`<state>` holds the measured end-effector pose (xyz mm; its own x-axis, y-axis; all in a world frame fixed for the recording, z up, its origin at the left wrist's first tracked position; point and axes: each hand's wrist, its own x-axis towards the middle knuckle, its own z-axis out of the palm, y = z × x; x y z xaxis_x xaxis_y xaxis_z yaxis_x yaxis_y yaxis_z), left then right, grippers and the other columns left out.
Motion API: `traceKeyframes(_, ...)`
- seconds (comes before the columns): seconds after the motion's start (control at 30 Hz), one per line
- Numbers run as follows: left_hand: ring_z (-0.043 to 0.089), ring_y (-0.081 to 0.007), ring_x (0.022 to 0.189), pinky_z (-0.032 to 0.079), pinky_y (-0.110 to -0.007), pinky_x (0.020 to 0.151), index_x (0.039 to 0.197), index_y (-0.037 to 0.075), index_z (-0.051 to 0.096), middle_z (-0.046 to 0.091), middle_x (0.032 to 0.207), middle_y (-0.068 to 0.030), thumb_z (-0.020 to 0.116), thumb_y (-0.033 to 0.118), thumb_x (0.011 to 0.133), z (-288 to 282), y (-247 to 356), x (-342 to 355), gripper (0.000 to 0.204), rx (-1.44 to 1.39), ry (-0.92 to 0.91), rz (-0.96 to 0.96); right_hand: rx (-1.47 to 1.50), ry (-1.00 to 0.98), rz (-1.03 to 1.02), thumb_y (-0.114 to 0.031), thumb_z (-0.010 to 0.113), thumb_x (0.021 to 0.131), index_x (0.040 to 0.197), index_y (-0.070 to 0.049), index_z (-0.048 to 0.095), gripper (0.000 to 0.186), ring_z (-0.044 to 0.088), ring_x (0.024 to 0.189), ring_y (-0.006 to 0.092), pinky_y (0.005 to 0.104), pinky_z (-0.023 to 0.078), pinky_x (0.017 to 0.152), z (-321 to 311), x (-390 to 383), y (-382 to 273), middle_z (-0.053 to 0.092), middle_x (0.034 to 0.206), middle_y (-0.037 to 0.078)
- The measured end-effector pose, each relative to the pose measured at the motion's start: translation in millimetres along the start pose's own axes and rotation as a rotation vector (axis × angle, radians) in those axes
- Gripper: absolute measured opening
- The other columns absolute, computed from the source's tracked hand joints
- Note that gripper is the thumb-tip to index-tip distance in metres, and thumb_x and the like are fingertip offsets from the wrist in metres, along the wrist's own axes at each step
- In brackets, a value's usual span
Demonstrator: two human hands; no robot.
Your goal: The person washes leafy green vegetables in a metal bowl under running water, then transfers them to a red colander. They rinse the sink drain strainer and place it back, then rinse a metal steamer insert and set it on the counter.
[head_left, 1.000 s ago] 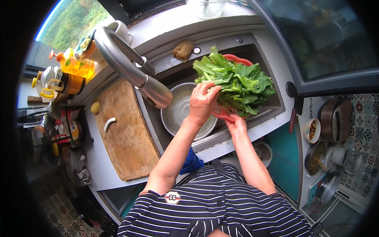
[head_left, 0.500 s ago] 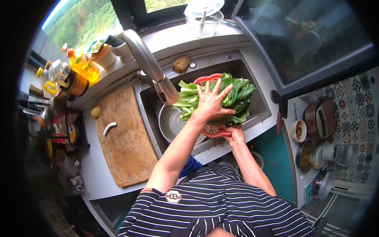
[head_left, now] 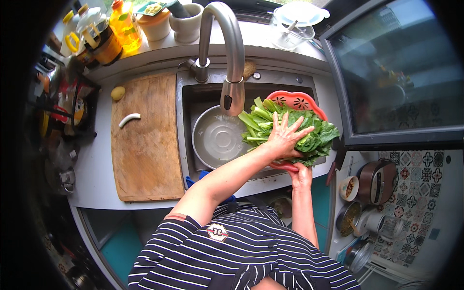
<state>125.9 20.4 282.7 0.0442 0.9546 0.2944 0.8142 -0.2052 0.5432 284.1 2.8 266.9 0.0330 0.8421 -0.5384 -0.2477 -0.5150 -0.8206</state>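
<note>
A red colander [head_left: 297, 100] heaped with leafy green vegetables [head_left: 316, 137] is held tilted over the right part of the sink. The pale stalks point left, and the dark leaves lie to the right. My left hand [head_left: 286, 140] rests on top of the greens, fingers spread wide. At the near rim of the colander, my right hand [head_left: 302, 177] grips the edge from below; its fingers are partly hidden. To the left of the greens, a round metal basin [head_left: 220, 137] sits in the sink [head_left: 191, 101], with what looks like a little water in it.
A curved faucet [head_left: 232, 58] arches over the sink. On the left, a wooden cutting board [head_left: 147, 164] bears a white curved piece [head_left: 129, 119] and a yellowish round item [head_left: 117, 93]. Bottles and a mortar [head_left: 186, 24] line the sill. An open window pane [head_left: 396, 77] juts in at right.
The colander and greens have shifted right, away from the basin, which now shows more fully. More of the colander's far wall is visible. Both hands keep their hold, and the view has turned.
</note>
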Motion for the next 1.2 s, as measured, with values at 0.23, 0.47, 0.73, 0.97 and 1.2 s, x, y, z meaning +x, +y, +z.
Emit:
traceKeyframes(0.23, 0.037, -0.0397, 0.119, 0.020, -0.064, 0.096, 0.130, 0.036, 0.040, 0.036, 0.137, -0.0068, 0.060, 0.046, 0.069, 28.0, 23.3, 27.1, 0.065, -0.077, 0.632, -0.008, -0.302, -0.022, -0.519, 0.021, 0.045, 0.063, 0.126, -0.006, 0.035, 0.069, 0.045, 0.113, 0.0232, 0.0323, 0.051, 0.079, 2.1, -16.8, -70.8, 0.043, 0.123, 0.010)
traceKeyframes(0.47, 0.042, -0.0359, 0.116, 0.027, -0.062, 0.093, 0.117, 0.028, 0.052, 0.038, 0.136, -0.0075, 0.049, 0.034, 0.078, 29.0, 44.4, 48.5, 0.040, -0.221, 0.817, -0.056, -0.679, 0.114, -0.767, 0.020, 0.053, 0.067, 0.124, -0.002, 0.036, 0.063, 0.049, 0.104, 0.0202, 0.0316, 0.044, 0.086, 12.9, -39.3, -107.1, 0.048, 0.115, 0.009)
traceKeyframes(0.73, 0.044, -0.0363, 0.114, 0.031, -0.063, 0.090, 0.114, 0.027, 0.049, 0.041, 0.133, -0.0079, 0.050, 0.026, 0.078, 30.5, 49.0, 52.3, 0.036, -0.337, 0.872, -0.116, -0.709, 0.183, -0.742, 0.020, 0.049, 0.068, 0.122, -0.002, 0.038, 0.059, 0.051, 0.102, 0.0224, 0.0286, 0.052, 0.075, 37.7, -55.5, -113.8, 0.046, 0.118, 0.010)
traceKeyframes(0.97, 0.045, -0.0361, 0.112, 0.032, -0.063, 0.089, 0.115, 0.029, 0.048, 0.042, 0.132, -0.0075, 0.051, 0.026, 0.078, 29.7, 42.1, 53.5, 0.038, -0.316, 0.899, -0.157, -0.800, 0.140, -0.789, 0.020, 0.049, 0.068, 0.125, -0.003, 0.036, 0.063, 0.053, 0.098, 0.0229, 0.0323, 0.056, 0.069, 28.3, -40.0, -116.6, 0.045, 0.117, 0.011)
traceKeyframes(1.2, 0.041, -0.0407, 0.115, 0.025, -0.066, 0.093, 0.124, 0.036, 0.044, 0.037, 0.136, -0.0077, 0.051, 0.030, 0.078, 26.7, 45.7, 52.2, 0.047, -0.397, 0.857, -0.160, -0.752, 0.118, -0.767, 0.021, 0.050, 0.066, 0.125, -0.003, 0.037, 0.065, 0.053, 0.099, 0.0214, 0.0291, 0.056, 0.067, 38.3, -51.6, -119.9, 0.046, 0.117, 0.011)
